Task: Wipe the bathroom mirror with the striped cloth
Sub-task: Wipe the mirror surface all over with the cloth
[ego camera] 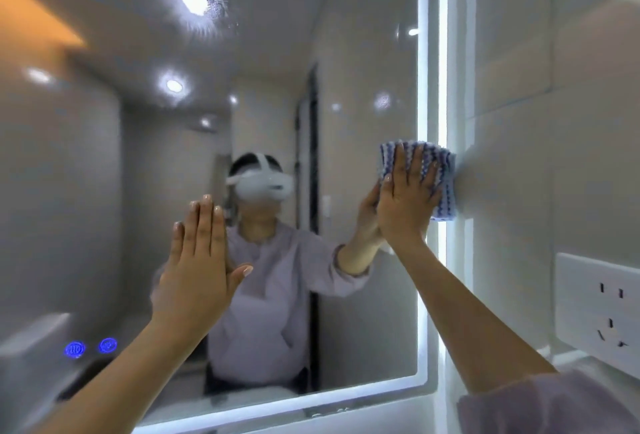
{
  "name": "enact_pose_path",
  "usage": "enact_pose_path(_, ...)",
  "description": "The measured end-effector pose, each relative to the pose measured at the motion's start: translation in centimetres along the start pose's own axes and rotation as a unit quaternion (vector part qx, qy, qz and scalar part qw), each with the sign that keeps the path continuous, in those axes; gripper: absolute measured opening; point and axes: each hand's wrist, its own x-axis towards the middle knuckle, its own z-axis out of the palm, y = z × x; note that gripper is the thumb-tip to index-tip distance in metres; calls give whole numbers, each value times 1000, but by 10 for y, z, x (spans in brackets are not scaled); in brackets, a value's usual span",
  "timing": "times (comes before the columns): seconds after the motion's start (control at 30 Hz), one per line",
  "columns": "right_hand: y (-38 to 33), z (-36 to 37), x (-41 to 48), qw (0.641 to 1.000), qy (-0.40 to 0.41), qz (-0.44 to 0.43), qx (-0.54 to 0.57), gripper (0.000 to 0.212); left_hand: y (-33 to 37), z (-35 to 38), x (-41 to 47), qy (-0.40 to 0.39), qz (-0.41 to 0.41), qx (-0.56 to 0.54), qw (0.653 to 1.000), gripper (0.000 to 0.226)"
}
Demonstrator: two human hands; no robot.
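Blue touch buttons (75, 349) are lit at the mirror's (104, 156) lower left. Left hand (199, 260) is held flat at centre-left, fingers straight, nothing grasped; glass contact cannot be confirmed. Striped cloth (445, 174) is pressed onto the mirror's lit right edge by the right hand (405, 198), fingers spread straight. Wiping judged in hand; next stroke should be run leftward, with even pressure.

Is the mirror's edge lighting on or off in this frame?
On. A bright white strip glows along the right and bottom edges of the mirror, and two blue buttons are lit.
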Motion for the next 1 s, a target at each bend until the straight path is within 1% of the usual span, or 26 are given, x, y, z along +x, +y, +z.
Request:
enact_pose_path(0.03, -4, 2, -8, 999, 22, -27, 11, 54, -1, 1, 0, 0, 1, 2, 1000, 92)
enact_pose_path(0.1, -11, 8, -29, 991, 55, -118, 15, 55, -2, 3, 0, 1, 1, 5, 1000, 91)
enact_pose_path(0.13, -16, 12, -44, 983, 56, -175, 8, 54, -2, 3, 0, 0, 0, 7, 1000, 91)
enact_pose_path(0.23, -28, 22, -95, 942, 13, -335, -21, 61, -3, 5, -2, 4, 0, 5, 1000, 91)
enact_pose_path(0.27, -28, 25, -108, 929, 3, -369, -23, 60, -3, 5, -2, 6, 1, 6, 1000, 91)
enact_pose_path(0.33, -24, 24, -119, 913, -1, -407, -24, 57, -3, 4, -2, 8, 1, 6, 1000, 91)
enact_pose_path(0.43, -13, 21, -102, 892, -14, -450, -40, 57, -2, 2, -2, 5, 3, 10, 1000, 91)
enact_pose_path(0.47, -10, 19, -91, 896, -16, -442, -40, 58, -2, 2, -2, 4, 4, 10, 1000, 91)
enact_pose_path(0.53, -6, 16, -63, 929, 5, -370, -22, 62, -2, 2, -1, 4, 5, 8, 1000, 90)
enact_pose_path(0.6, -1, 12, -29, 968, 19, -250, -11, 59, -2, 1, -2, 6, 6, 5, 1000, 90)
enact_pose_path(0.67, -1, 4, 4, 991, 27, -131, 4, 54, 0, 0, -2, 11, 2, 0, 1000, 90)
enact_pose_path(0.77, -14, -2, 33, 1000, 15, -2, 24, 53, 3, -2, -1, 20, -1, -4, 1000, 88)
enact_pose_path(0.83, -33, -4, 34, 998, 15, 52, 26, 53, 2, 0, 0, 24, 3, 5, 1000, 88)
enact_pose_path(0.87, -43, -3, 31, 998, 16, 60, 26, 55, 2, 2, 0, 23, 6, 10, 1000, 88)
enact_pose_path(0.9, -53, -1, 26, 998, 23, 47, 25, 55, 1, 3, 0, 23, 8, 13, 1000, 88)
enact_pose_path(0.93, -63, 1, 20, 999, 45, 14, 24, 55, 0, 4, 0, 23, 8, 14, 1000, 88)
enact_pose_path(1.0, -84, 3, 3, 992, 85, -85, 31, 56, 0, 4, 0, 26, 8, 13, 1000, 87)
